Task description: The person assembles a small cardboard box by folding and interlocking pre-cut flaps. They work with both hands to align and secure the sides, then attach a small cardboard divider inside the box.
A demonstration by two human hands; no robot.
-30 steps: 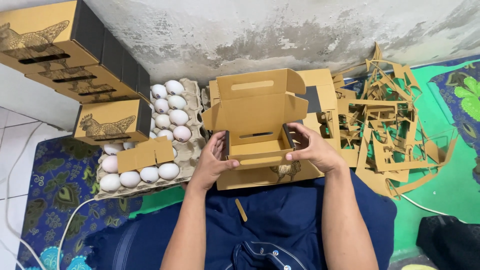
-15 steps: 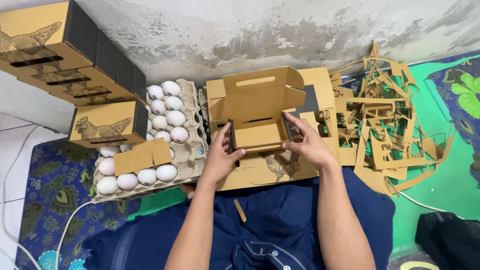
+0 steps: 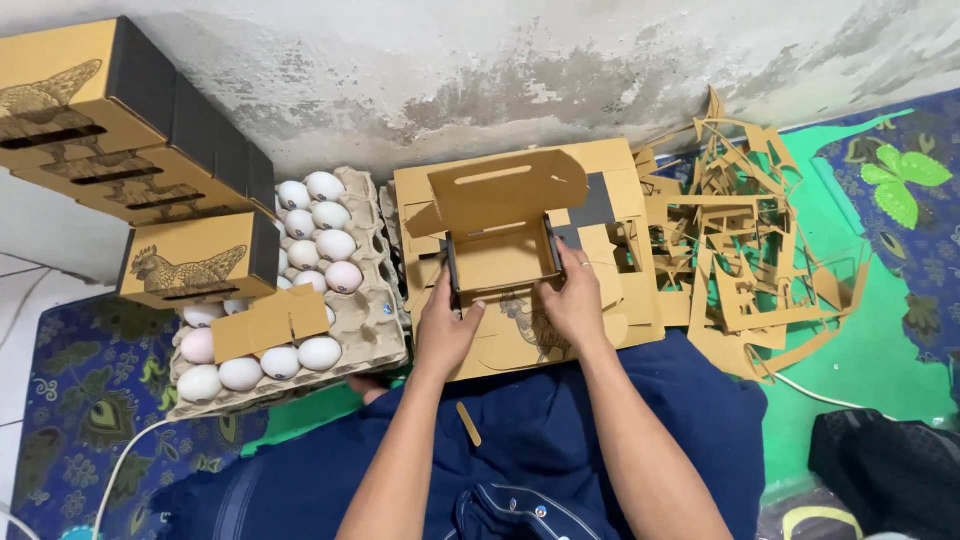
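Note:
I hold a half-folded brown cardboard box [image 3: 500, 240] in front of my lap, its lid flap standing up at the back. My left hand [image 3: 447, 328] grips the box's front left corner. My right hand [image 3: 574, 300] grips its right wall and front. The box rests on a stack of flat printed cardboard blanks [image 3: 615, 200]. To the left lies a grey pulp egg tray [image 3: 372, 330] with several white eggs [image 3: 322, 215] and a small folded cardboard piece [image 3: 270, 322] on top.
Finished brown boxes with a hen print [image 3: 195, 262] are stacked at the left against the stained wall. A heap of cardboard offcuts [image 3: 750, 240] lies at the right on a green mat. A black bag [image 3: 890, 470] sits at the lower right.
The box has come down and towards me. Both hands have slid from its sides to its front edge, pressing the front wall in.

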